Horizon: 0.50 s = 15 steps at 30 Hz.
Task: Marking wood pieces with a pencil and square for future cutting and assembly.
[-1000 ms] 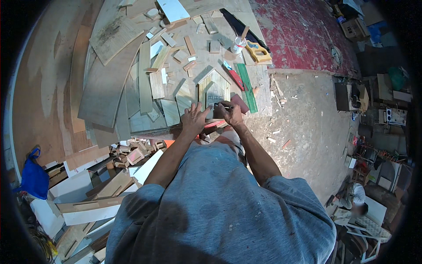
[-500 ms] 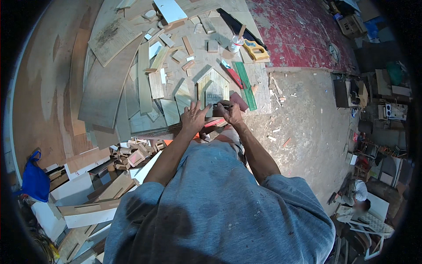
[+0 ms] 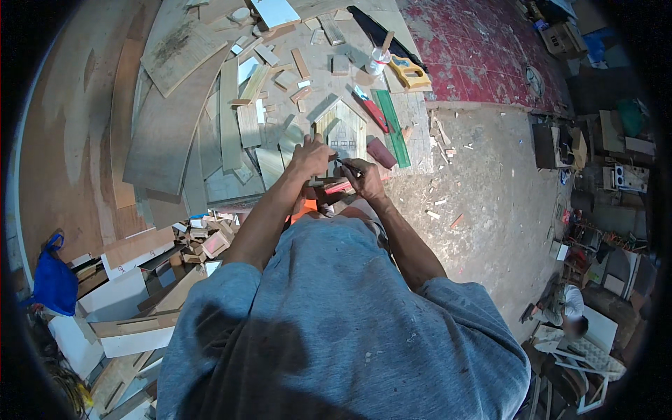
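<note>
A house-shaped wooden piece (image 3: pixel 341 122) with a peaked, raised frame lies at the near edge of the workbench. Small window-like squares are drawn in dark lines across its inner panel. My left hand (image 3: pixel 313 158) is curled over its left edge, gripping it, with a finger reaching onto the panel. In my right hand (image 3: pixel 365 182) a dark pen (image 3: pixel 346 166) is pinched, its tip at the panel's lower part below the drawn squares. Just right of the piece lies a dark red block (image 3: pixel 381 152). Part of the panel's lower end is hidden by my hands.
Right of the piece lie a red-handled tool (image 3: pixel 371 112) and a green strip (image 3: pixel 392 129). Farther off are a white cup (image 3: pixel 378 61) with a stick and a yellow-handled saw (image 3: pixel 409 72). Boards (image 3: pixel 171 126) and offcuts crowd the left. Another person (image 3: pixel 570 304) is far right.
My left hand has gone from spread fingers to curled ones at the piece's left edge, slightly higher. My right hand with the pen has shifted slightly left and down.
</note>
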{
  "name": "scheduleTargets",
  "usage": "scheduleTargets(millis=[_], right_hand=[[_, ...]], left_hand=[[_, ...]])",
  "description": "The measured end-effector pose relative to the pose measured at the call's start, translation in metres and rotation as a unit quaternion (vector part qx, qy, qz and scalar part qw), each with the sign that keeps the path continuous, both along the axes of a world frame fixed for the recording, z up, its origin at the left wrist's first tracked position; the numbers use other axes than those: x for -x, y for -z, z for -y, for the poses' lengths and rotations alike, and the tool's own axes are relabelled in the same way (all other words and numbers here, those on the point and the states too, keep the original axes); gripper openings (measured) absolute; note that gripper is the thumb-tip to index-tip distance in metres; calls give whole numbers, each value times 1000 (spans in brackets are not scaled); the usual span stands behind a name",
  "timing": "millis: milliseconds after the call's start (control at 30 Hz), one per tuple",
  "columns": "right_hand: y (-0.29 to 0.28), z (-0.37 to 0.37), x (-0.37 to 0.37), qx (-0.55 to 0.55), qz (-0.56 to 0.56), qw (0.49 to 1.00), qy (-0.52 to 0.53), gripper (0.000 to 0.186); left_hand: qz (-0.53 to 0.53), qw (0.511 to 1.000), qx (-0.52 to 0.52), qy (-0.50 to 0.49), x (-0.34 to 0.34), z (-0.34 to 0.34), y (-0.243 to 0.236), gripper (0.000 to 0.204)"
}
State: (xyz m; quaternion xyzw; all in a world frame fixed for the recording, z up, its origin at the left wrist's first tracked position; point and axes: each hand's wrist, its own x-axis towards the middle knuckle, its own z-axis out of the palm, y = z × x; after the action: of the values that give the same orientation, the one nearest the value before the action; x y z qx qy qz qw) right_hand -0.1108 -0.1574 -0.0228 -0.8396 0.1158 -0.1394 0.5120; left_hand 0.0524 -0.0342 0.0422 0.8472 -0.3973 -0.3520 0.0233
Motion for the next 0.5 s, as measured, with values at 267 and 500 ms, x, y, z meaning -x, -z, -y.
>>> scheduleTargets(millis=[267,500], right_hand=[[-3,-3,-6,5,-13,1000,2,24],[1,-1,-6,14,0,1000,-17,23]], left_hand=[[-24,999,-45,14,-8,9,-4,46],[15,999,-28,43,-7,8,3,61]])
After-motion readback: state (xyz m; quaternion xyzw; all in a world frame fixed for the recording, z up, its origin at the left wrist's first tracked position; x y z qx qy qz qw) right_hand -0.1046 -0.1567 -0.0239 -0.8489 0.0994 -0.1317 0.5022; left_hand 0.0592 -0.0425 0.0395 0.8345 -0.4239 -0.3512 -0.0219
